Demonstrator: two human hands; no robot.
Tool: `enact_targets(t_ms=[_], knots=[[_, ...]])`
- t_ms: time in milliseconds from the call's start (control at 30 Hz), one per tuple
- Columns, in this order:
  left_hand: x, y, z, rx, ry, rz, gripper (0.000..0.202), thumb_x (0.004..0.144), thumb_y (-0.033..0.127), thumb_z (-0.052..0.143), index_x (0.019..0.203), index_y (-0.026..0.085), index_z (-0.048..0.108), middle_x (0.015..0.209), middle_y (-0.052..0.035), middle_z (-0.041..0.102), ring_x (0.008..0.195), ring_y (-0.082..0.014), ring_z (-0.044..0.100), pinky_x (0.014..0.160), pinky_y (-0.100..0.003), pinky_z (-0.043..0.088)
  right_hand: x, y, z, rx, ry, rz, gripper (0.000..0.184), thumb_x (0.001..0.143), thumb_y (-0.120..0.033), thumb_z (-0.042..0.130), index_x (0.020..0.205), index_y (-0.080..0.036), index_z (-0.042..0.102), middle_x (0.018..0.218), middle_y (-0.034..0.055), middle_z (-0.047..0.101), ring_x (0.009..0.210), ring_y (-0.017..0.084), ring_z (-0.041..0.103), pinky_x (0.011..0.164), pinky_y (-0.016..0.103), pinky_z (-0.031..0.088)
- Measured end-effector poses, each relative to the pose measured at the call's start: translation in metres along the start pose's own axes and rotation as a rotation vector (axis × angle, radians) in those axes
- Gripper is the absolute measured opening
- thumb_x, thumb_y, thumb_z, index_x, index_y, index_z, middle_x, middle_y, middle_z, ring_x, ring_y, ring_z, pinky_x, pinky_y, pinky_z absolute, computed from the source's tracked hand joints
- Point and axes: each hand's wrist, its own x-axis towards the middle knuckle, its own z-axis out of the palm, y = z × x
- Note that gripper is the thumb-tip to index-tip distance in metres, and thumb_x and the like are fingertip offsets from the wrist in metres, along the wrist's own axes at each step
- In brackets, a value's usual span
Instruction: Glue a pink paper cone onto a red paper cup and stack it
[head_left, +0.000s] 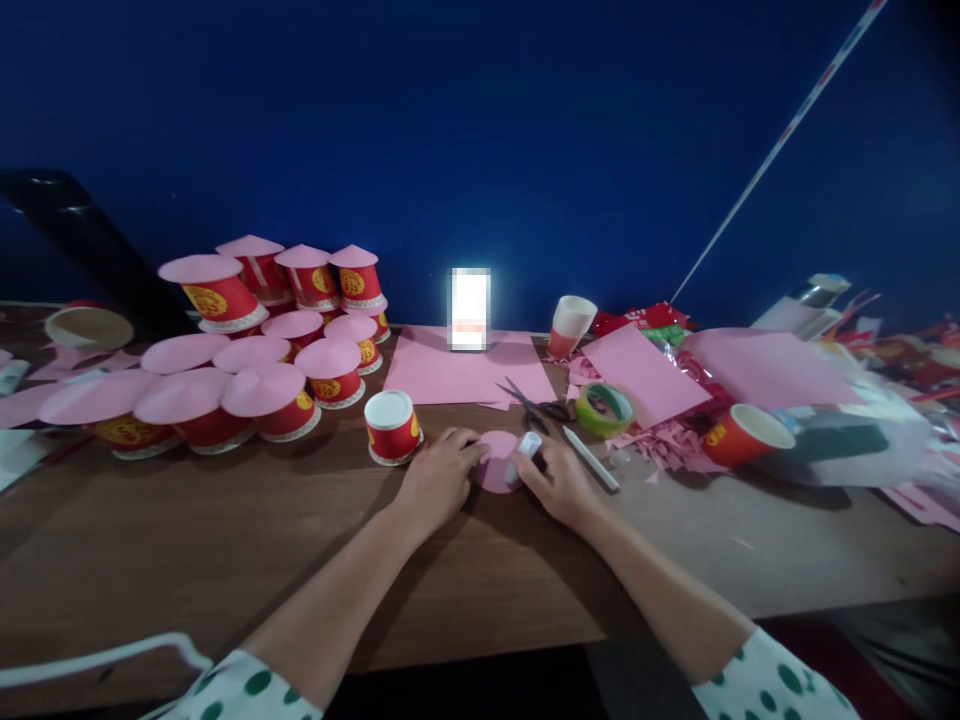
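Likely gluing: our right hand (561, 484) grips a white tube (523, 458) over the pink disc (493, 468), flat on the table (300, 560). Our left hand (441, 472), fingers unclenched, rests at its edge; next calls for steadying.

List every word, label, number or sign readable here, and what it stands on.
None readable.
Red cup near the left hand: gold emblem, too blurred.
Pink-topped cups: round gold emblems, too blurred.
Red and green packet: white lettering, too blurred.
Tilted orange cup: yellow mark, too small.
White tube in the right hand: no lettering visible.
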Motion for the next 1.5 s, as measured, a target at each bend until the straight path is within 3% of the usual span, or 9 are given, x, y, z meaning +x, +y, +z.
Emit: enact_targets(t_ms=[267,400,567,700,933,1133,1300,1500], knots=[[0.000,0.000,-0.001,0.007,-0.030,-0.004,0.044,0.075,0.003,0.045,0.111,0.026,0.057,0.113,-0.0039,0.056,0.107,-0.0188,0.047,0.089,-0.032,0.042,-0.004,0.000,0.004,-0.094,-0.023,-0.061,0.012,0.081,-0.029,0.052,0.075,-0.019,0.055,0.069,0.0022,0.058,0.063,0.015,0.052,0.061,0.024,0.040],[0.000,0.001,-0.001,0.009,-0.023,-0.005,0.043,0.076,0.004,0.044,0.111,0.026,0.057,0.113,-0.0039,0.056,0.107,-0.0186,0.047,0.090,-0.032,0.042,-0.003,-0.004,0.000,0.125,-0.106,-0.050,0.021,0.086,-0.028,0.045,0.074,-0.017,0.057,0.072,0.0025,0.061,0.067,0.015,0.055,0.065,0.024,0.044],[-0.001,0.001,-0.003,0.010,-0.018,0.008,0.044,0.076,0.004,0.045,0.113,0.025,0.056,0.114,-0.0039,0.056,0.107,-0.0194,0.047,0.090,-0.033,0.042,-0.001,-0.007,-0.001,0.246,-0.010,0.005,0.018,0.087,-0.029,0.046,0.082,-0.016,0.058,0.075,0.0020,0.062,0.069,0.015,0.057,0.066,0.025,0.045],[-0.001,0.002,-0.003,0.015,-0.015,0.007,0.044,0.076,0.004,0.044,0.113,0.024,0.056,0.114,-0.0040,0.056,0.107,-0.0198,0.047,0.089,-0.033,0.042,-0.002,-0.005,0.002,0.207,0.016,0.017,0.016,0.087,-0.029,0.047,0.084,-0.016,0.056,0.073,0.0016,0.062,0.066,0.014,0.057,0.062,0.023,0.045],[-0.001,0.001,-0.003,0.013,-0.037,0.001,0.044,0.076,0.004,0.045,0.112,0.026,0.056,0.114,-0.0038,0.055,0.108,-0.0190,0.046,0.091,-0.033,0.041,-0.001,-0.007,0.008,-0.054,-0.050,-0.095,0.012,0.081,-0.028,0.052,0.084,-0.018,0.057,0.076,0.0036,0.062,0.068,0.016,0.055,0.065,0.025,0.042],[0.000,0.001,-0.003,0.014,-0.047,-0.007,0.045,0.075,0.003,0.046,0.112,0.026,0.056,0.114,-0.0041,0.055,0.108,-0.0190,0.046,0.090,-0.032,0.042,-0.003,-0.009,0.004,-0.059,-0.029,-0.063,0.015,0.082,-0.027,0.049,0.070,-0.019,0.052,0.064,0.0002,0.056,0.057,0.013,0.050,0.056,0.022,0.039],[0.000,0.001,-0.002,0.007,-0.025,-0.002,0.044,0.076,0.004,0.045,0.113,0.025,0.056,0.115,-0.0037,0.055,0.109,-0.0191,0.046,0.092,-0.033,0.040,-0.002,-0.006,0.002,0.044,0.104,0.027,0.018,0.088,-0.029,0.043,0.078,-0.018,0.053,0.069,0.0013,0.059,0.063,0.014,0.055,0.062,0.023,0.042],[-0.001,0.001,-0.002,0.004,-0.031,-0.005,0.044,0.074,0.006,0.049,0.113,0.025,0.056,0.114,-0.0042,0.055,0.108,-0.0198,0.046,0.092,-0.034,0.041,0.002,-0.001,0.011,-0.120,0.066,-0.056,0.014,0.084,-0.030,0.051,0.090,-0.019,0.058,0.082,0.0058,0.064,0.072,0.018,0.058,0.067,0.026,0.044]])
